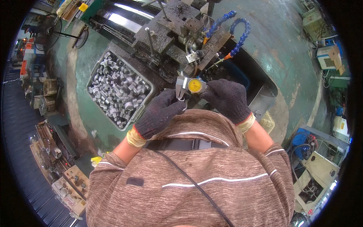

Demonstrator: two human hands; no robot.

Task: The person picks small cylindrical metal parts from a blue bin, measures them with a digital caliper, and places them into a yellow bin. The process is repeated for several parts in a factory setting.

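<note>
My left hand (160, 110), in a dark knitted glove over a yellowish inner glove, holds a small metal part (182, 100) between thumb and fingers. The jaws of a dial caliper (185, 85) with a yellow face meet that part; whether they clamp it is too small to tell. My right hand (227, 98), gloved the same way, grips the caliper at its right side, and the fingertips are partly hidden. To the left of my left hand is a grey plastic bin (95, 109) holding many short machined metal pieces (119, 88).
An oily metalworking machine (170, 37) stands ahead, with blue segmented coolant hoses (241, 37) ending in orange nozzles. A dark metal tray (262, 98) lies beyond my right hand. A bicycle wheel (82, 38) and a floor fan (48, 31) are at the upper left.
</note>
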